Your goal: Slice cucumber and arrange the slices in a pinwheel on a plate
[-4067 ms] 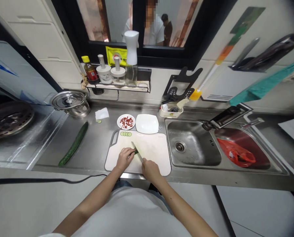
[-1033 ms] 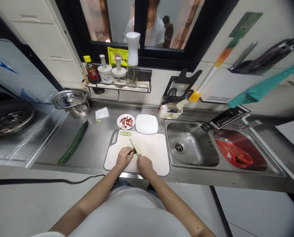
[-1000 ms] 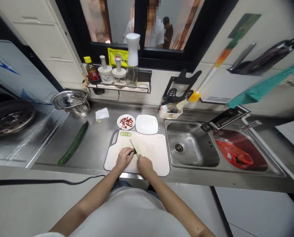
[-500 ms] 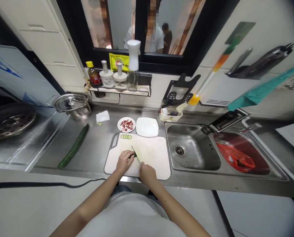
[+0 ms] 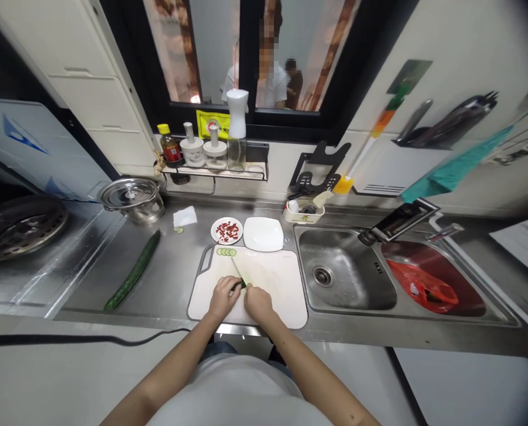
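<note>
Against the frame from half a second ago, the worktop (image 5: 170,269) is seen lower in the picture, and the right hand (image 5: 258,303) has been brought closer to the left hand (image 5: 224,296). The row of cucumber slices (image 5: 226,252) has been left in place at the upper left of the cutting board (image 5: 277,284).

The cucumber piece (image 5: 243,284) is pinched narrowly by the left fingers near the middle of the board, its end projecting toward the right hand. The knife (image 5: 236,265) is held in the closed right fingers, its handle hidden by them; its blade is pointed toward the upper left, beside the piece.

The board is bordered by the round dish (image 5: 214,237) and the white plate (image 5: 264,234) above, the sink (image 5: 343,266) at right and the worktop's front edge below. Board surface is extended to the right of the hands. The whole cucumber (image 5: 133,273) is laid well apart, at left.
</note>
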{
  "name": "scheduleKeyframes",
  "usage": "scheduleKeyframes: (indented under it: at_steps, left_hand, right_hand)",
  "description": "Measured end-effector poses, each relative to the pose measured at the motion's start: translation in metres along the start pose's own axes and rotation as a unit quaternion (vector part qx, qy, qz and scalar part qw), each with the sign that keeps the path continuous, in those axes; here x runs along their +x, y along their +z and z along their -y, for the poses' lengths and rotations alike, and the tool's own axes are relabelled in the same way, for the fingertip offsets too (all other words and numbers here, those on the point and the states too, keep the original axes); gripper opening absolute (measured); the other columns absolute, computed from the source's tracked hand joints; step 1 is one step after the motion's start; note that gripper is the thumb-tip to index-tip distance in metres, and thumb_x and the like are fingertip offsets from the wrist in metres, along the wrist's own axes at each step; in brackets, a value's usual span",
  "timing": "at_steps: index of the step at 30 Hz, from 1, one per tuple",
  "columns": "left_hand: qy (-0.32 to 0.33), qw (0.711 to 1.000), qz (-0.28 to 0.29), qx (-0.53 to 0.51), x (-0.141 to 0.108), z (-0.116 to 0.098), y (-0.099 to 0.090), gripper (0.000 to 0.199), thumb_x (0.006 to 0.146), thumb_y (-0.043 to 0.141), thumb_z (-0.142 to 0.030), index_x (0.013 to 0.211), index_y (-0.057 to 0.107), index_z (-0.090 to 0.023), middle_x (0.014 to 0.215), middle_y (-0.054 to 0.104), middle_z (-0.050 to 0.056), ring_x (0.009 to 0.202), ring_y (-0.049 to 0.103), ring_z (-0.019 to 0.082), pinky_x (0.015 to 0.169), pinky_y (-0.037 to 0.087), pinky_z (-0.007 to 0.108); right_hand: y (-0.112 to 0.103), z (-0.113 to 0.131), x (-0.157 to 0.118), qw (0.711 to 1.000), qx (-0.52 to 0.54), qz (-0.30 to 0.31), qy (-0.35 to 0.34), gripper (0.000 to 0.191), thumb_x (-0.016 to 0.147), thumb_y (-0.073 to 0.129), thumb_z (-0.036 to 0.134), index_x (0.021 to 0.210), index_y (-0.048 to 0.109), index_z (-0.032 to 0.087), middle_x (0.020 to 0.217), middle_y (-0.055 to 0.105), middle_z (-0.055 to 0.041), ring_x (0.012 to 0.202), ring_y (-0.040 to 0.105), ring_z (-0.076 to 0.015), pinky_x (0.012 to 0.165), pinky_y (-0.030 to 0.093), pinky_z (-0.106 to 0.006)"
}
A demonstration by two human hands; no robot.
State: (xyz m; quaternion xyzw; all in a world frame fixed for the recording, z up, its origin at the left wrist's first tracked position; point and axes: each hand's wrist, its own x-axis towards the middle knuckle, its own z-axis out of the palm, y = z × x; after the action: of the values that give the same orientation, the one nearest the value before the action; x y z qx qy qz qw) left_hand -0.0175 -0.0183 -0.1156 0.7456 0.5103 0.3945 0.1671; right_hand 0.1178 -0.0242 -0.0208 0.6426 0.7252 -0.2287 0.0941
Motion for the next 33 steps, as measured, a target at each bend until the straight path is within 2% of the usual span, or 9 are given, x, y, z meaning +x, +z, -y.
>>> scheduleKeyframes:
  at_steps: [6,15,26,33]
  left_hand:
    - [-0.002,1.000,0.005,0.005,-0.001,0.001,0.002,0.018,0.090,0.050,-0.025,0.100,0.064,-0.021,0.098,0.067,0.006,0.092,0.060,0.019,0.083,0.049,0.035]
    - [-0.014,1.000,0.011,-0.008,0.000,0.001,0.004,0.018,0.090,0.048,-0.025,0.099,0.064,-0.021,0.098,0.067,0.006,0.092,0.060,0.019,0.082,0.050,0.036]
    - [-0.010,1.000,0.016,-0.001,0.001,-0.003,0.000,0.019,0.090,0.047,-0.025,0.100,0.063,-0.021,0.098,0.067,0.006,0.093,0.060,0.020,0.083,0.051,0.037]
    - [-0.016,1.000,0.015,-0.007,0.001,-0.004,0.000,0.020,0.090,0.047,-0.026,0.101,0.063,-0.022,0.099,0.067,0.006,0.094,0.061,0.021,0.083,0.051,0.038]
  right_hand:
    - [0.005,-0.007,-0.008,1.000,-0.009,0.010,0.009,0.032,0.091,0.032,0.011,0.110,0.058,0.011,0.099,0.069,-0.0166,0.095,0.066,-0.0235,0.076,0.046,-0.031]
    - [0.027,-0.021,-0.028,1.000,-0.026,-0.007,0.013,0.035,0.090,0.030,0.008,0.109,0.059,0.010,0.094,0.069,-0.0178,0.094,0.066,-0.0244,0.074,0.046,-0.030]
    - [0.011,-0.009,-0.013,1.000,-0.009,-0.016,0.021,0.032,0.088,0.036,0.007,0.109,0.060,0.012,0.095,0.070,-0.0160,0.095,0.066,-0.0225,0.076,0.046,-0.029]
    - [0.010,-0.008,-0.008,1.000,0.004,-0.021,0.018,0.030,0.089,0.037,0.009,0.108,0.060,0.013,0.096,0.070,-0.0154,0.094,0.067,-0.0202,0.077,0.046,-0.027]
